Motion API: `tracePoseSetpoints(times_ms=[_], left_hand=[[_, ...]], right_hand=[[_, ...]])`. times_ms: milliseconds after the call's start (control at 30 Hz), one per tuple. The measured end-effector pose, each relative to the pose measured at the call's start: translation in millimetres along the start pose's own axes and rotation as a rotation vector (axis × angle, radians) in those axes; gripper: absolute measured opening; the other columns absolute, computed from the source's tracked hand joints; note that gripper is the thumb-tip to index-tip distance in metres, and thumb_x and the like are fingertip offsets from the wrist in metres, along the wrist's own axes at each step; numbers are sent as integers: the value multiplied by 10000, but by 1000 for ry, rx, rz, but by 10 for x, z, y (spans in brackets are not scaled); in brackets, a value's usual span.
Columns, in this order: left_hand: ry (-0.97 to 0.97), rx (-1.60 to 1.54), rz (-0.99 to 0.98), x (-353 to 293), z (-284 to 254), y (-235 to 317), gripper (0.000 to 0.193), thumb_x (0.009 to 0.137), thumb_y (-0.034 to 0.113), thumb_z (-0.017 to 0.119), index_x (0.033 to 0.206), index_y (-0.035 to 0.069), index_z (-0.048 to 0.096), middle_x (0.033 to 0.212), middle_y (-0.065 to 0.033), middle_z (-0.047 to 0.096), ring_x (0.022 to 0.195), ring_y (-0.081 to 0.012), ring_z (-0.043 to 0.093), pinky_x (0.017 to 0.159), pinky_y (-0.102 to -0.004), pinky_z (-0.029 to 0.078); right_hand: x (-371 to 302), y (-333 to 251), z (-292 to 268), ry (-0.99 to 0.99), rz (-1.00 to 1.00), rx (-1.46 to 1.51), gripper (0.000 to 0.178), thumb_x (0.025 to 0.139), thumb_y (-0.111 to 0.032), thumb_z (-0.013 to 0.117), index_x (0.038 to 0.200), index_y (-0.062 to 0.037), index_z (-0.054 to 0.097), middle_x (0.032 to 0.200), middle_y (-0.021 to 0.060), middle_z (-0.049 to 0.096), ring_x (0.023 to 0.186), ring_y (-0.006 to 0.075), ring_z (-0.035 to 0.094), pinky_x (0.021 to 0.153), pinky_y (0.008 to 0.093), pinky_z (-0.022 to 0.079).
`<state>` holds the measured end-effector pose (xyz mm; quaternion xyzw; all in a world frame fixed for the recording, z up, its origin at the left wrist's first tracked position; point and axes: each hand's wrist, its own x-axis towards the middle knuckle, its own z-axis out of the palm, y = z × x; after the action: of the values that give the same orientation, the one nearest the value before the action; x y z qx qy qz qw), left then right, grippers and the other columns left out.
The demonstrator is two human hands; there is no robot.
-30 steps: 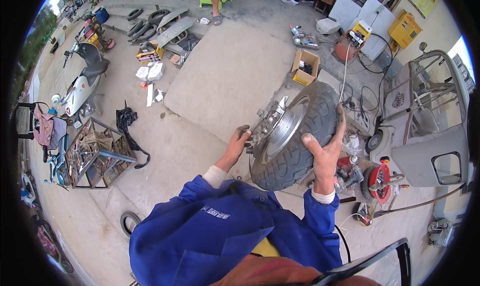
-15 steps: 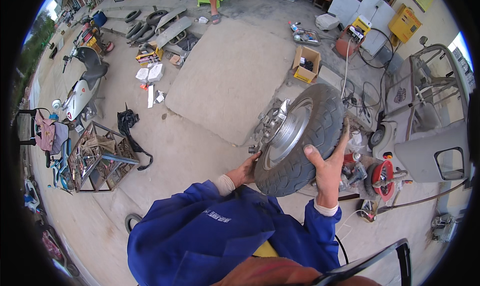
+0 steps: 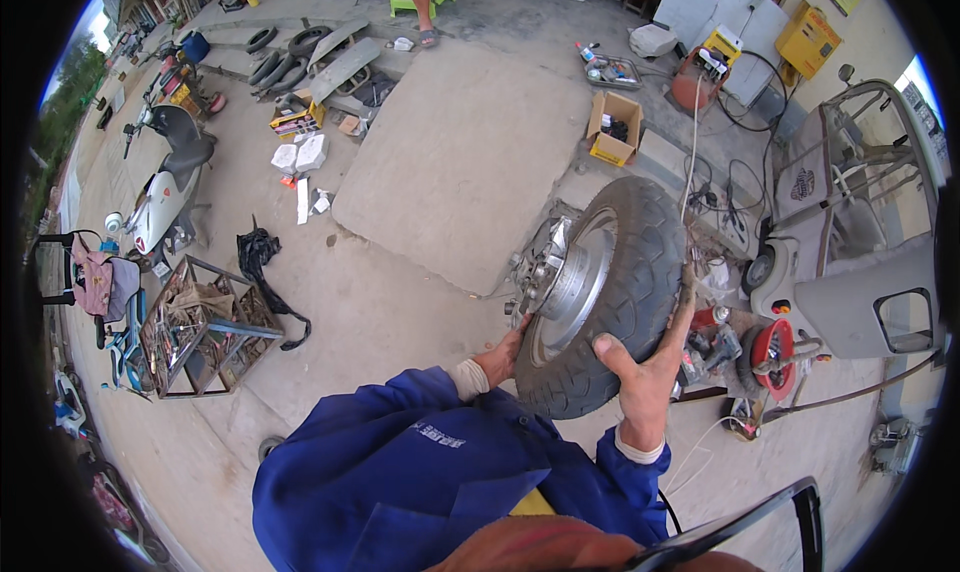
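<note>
A scooter wheel (image 3: 640, 262), with a black treaded tire, a silver rim and a metal hub assembly (image 3: 548, 257) facing left, is held upright in front of my body. My right hand (image 3: 645, 372) grips the tire's right side, thumb on the tread and fingers stretched along the far side. At the wheel's lower left, my left hand (image 3: 503, 357) holds its edge; most of those fingers are hidden behind the tire.
At left stands a metal tool cart (image 3: 205, 332) beside a black plastic bag (image 3: 260, 252) and a white scooter (image 3: 165, 192). A cardboard box (image 3: 612, 132), an orange air compressor (image 3: 697, 87), a red basin (image 3: 772, 357) and a grey vehicle (image 3: 850, 292) are on the right.
The wheel has dropped slightly toward me, with both hands still on it. My left hand has shifted a little right and sits further behind the tire.
</note>
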<state>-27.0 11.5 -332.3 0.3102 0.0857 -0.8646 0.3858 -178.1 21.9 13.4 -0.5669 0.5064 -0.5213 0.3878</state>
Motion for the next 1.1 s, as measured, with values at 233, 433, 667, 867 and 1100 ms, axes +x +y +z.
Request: tracePoseSetpoints(times_ms=[233,433,667,867,1100], left_hand=[[-17,34,-7,6,-15,-1,756,1061,670,534,1569,110,551,1529,-158,634,1365,-338,641,1177,-547,510],[-171,142,-10,-51,-38,76,734,1069,648,528,1555,99,561,1522,-163,637,1357,-341,645,1167,-542,521],[-278,179,17,-307,63,321,709,1078,622,520,1539,85,572,1515,-170,640,1348,-344,651,1155,-536,533],[-315,150,46,-417,100,153,688,1086,601,513,1524,74,582,1509,-175,643,1341,-347,655,1145,-530,544],[-353,39,119,-451,278,-244,665,1095,575,506,1508,61,594,1501,-182,646,1332,-350,660,1134,-524,557]], right_hand=[[-183,89,-103,70,-21,-118,1346,673,-359,950,1700,57,187,1700,246,325,1547,358,387,1275,448,319],[-248,-20,-53,49,-66,-352,1415,661,-447,1029,1684,64,196,1702,292,343,1558,412,411,1277,465,357],[-408,3,83,81,-57,-265,1335,709,-312,964,1721,-33,140,1514,357,429,1377,540,487,1197,533,423],[-601,-15,-251,14,46,-211,1344,714,-318,945,1734,-44,113,1500,363,454,1379,535,497,1207,525,413],[-825,262,-907,113,114,-6,1335,690,-340,949,1712,45,182,1681,295,381,1559,356,403,1279,453,333]])
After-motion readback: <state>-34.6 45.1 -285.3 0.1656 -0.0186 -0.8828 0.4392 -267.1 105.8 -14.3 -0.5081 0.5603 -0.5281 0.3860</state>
